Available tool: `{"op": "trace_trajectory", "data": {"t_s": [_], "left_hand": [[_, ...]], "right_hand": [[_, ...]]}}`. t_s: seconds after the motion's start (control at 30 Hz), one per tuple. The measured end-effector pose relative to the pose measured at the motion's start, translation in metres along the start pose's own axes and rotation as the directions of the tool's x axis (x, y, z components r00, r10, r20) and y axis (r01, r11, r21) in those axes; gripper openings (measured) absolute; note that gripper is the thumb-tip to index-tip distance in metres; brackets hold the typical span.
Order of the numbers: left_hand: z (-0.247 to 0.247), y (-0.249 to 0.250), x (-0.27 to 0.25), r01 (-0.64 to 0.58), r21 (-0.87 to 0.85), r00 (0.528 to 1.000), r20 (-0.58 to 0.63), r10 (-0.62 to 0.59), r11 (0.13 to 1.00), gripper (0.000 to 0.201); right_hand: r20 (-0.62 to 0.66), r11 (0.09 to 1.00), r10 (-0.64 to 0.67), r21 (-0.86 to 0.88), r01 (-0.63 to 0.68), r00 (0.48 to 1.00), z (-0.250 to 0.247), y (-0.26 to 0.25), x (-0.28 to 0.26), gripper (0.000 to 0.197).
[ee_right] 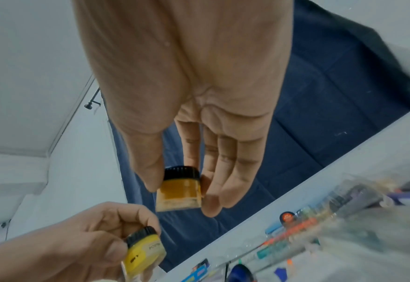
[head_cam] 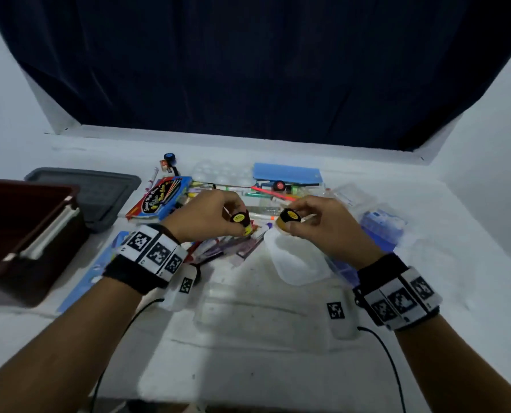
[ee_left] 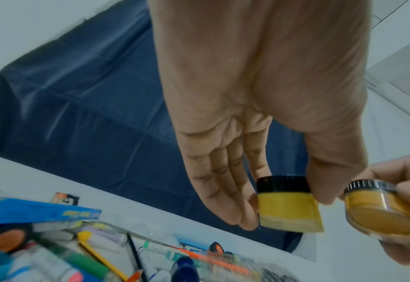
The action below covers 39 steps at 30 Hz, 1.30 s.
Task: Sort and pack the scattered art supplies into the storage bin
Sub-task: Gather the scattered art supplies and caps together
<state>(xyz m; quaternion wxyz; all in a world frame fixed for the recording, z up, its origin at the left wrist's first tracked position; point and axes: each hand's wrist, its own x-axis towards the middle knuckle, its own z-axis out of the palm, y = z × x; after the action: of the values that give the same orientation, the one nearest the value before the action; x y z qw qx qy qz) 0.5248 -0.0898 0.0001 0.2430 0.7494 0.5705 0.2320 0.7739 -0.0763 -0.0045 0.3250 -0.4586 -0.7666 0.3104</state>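
Observation:
My left hand [head_cam: 229, 211] pinches a small yellow paint jar [ee_left: 288, 208] with a black lid between thumb and fingers. My right hand [head_cam: 296, 216] pinches a darker ochre paint jar [ee_right: 180, 190], also black-lidded. Both jars [head_cam: 240, 220] [head_cam: 288, 220] are held side by side, a little apart, above the heap of markers and pens [head_cam: 233, 245]. The dark red storage bin [head_cam: 39, 272] stands at the left edge of the table, away from both hands.
A grey lid [head_cam: 99, 189] lies behind the bin. A crayon box [head_cam: 159, 201], a blue case [head_cam: 287, 174] and a clear palette [head_cam: 221, 171] lie beyond my hands. A clear tub [head_cam: 296, 260] and a blue box [head_cam: 382, 225] sit right. A dark curtain [head_cam: 248, 70] hangs behind.

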Motion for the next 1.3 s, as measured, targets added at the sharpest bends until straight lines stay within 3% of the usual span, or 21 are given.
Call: {"op": "trace_trajectory", "data": {"t_s": [0.13,0.23,0.37,0.53,0.83,1.03,1.3], "left_hand": [[0.009,-0.001,-0.046,0.023,0.008,0.999,0.045,-0.023,1.0,0.027],[0.02,-0.005,-0.067,0.041,0.058,0.994,0.099,-0.047,0.997,0.032],[0.033,-0.012,-0.076,0.043,0.192,0.978,0.191,-0.081,0.98,0.026],[0.036,-0.011,-0.073,0.033,0.295,0.973,0.21,-0.099,0.955,0.024],[0.038,-0.015,-0.078,0.013,0.378,0.958,0.259,-0.119,0.926,0.025],[0.039,-0.021,-0.077,0.012,0.43,0.96,0.247,-0.13,0.903,0.051],[0.036,-0.015,-0.075,0.034,0.458,0.95,0.26,-0.17,0.888,0.036]], "right_hand": [[0.08,0.996,0.06,0.058,-0.065,0.995,0.025,-0.009,-0.045,0.019],[0.154,0.996,0.085,-0.005,-0.086,0.984,0.04,-0.012,-0.065,0.02],[0.19,0.992,0.11,-0.079,-0.097,0.976,0.054,-0.013,-0.075,0.022],[0.231,0.979,0.157,-0.167,-0.12,0.96,0.059,-0.011,-0.075,0.027],[0.275,0.963,0.158,-0.255,-0.087,0.948,0.064,-0.01,-0.073,0.027],[0.299,0.96,0.141,-0.272,-0.058,0.944,0.067,-0.015,-0.07,0.028],[0.381,0.934,0.067,-0.35,0.076,0.922,0.082,-0.028,-0.049,0.026]]}}
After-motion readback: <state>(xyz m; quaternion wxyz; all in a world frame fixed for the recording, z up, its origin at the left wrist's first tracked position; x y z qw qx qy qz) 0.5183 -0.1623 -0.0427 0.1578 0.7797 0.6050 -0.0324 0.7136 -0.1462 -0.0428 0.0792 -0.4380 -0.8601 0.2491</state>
